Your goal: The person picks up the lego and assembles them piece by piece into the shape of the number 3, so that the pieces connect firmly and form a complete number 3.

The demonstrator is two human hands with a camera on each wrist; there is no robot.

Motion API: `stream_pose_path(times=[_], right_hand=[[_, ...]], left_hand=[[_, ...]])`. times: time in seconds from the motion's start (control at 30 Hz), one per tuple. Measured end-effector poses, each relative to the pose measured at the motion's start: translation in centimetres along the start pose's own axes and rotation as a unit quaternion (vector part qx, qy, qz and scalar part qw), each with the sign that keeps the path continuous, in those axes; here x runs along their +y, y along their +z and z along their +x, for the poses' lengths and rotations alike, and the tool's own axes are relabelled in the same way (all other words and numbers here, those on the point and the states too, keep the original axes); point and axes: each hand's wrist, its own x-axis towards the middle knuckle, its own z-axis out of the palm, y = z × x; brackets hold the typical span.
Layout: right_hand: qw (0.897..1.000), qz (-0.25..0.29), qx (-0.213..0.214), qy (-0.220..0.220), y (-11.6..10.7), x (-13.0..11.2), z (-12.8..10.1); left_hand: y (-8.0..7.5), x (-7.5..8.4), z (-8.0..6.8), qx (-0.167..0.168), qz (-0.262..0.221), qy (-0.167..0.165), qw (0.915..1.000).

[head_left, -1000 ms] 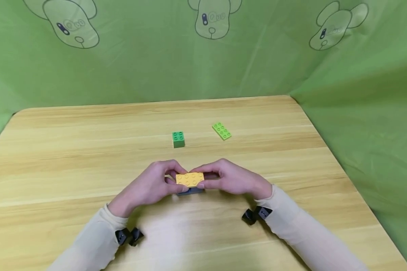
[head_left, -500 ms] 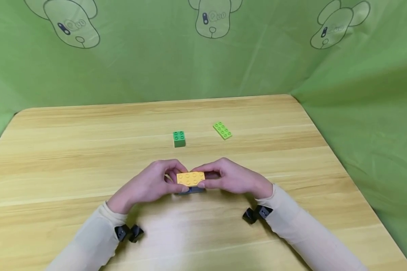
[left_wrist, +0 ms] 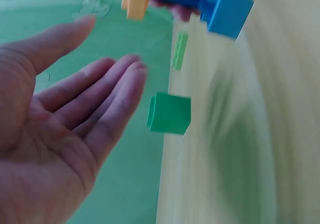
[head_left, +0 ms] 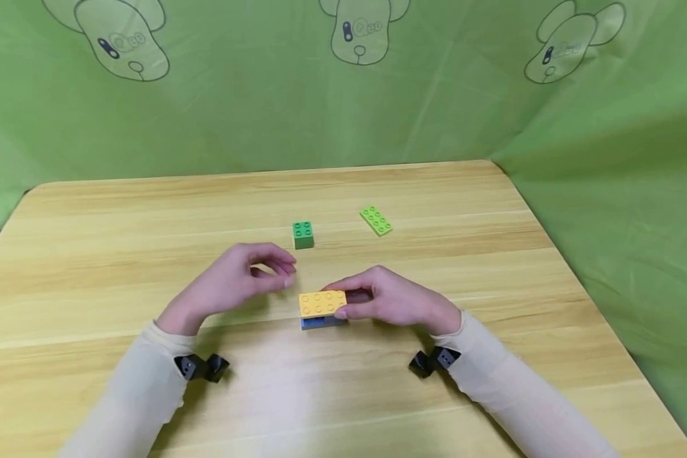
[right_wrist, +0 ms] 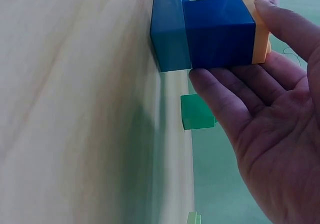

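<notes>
Apparently joined at centre frame: yellow studded plastic plate (head_left: 317,304) atop dark-blue plastic brick (right_wrist: 220,36) on lighter-blue plastic brick (right_wrist: 170,38). Right hand (head_left: 397,302) grips the yellow plate; left hand (head_left: 231,280) released. Unattached, upper centre: green square plastic brick (head_left: 303,236), lime oblong plastic plate (head_left: 376,221).

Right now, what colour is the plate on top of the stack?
The plate is yellow-orange, seen best in the head view.

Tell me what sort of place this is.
Likely a screened-off booth for tabletop work: printed green sheeting hangs behind and beside a wood-grain table, where a green toy brick sits.
</notes>
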Motion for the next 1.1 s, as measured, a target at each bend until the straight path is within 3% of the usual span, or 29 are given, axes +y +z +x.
stream_pose_path(times=[0.23, 0.4, 0.7, 0.87, 1.1], right_hand=[[1.000, -0.006, 0.002, 0.007, 0.0, 0.0, 0.0], [1.000, 0.002, -0.001, 0.000, 0.2, -0.1, 0.0], [1.000, 0.004, 0.004, 0.017, 0.2, 0.0, -0.2], [1.000, -0.002, 0.005, 0.019, 0.2, -0.1, -0.2], [1.000, 0.003, 0.005, 0.016, 0.3, 0.0, -0.1]], left_hand=[[-0.5, -0.5, 1.1, 0.098, -0.019, -0.002, 0.9950], [-0.6, -0.9, 1.9, 0.127, -0.015, -0.003, 0.9917], [-0.8, -1.4, 3.7, 0.134, -0.009, 0.001, 0.9909], [-0.9, -1.8, 4.3, 0.133, -0.013, -0.017, 0.9908], [-1.1, -2.6, 5.0, 0.093, 0.015, -0.039, 0.9947]])
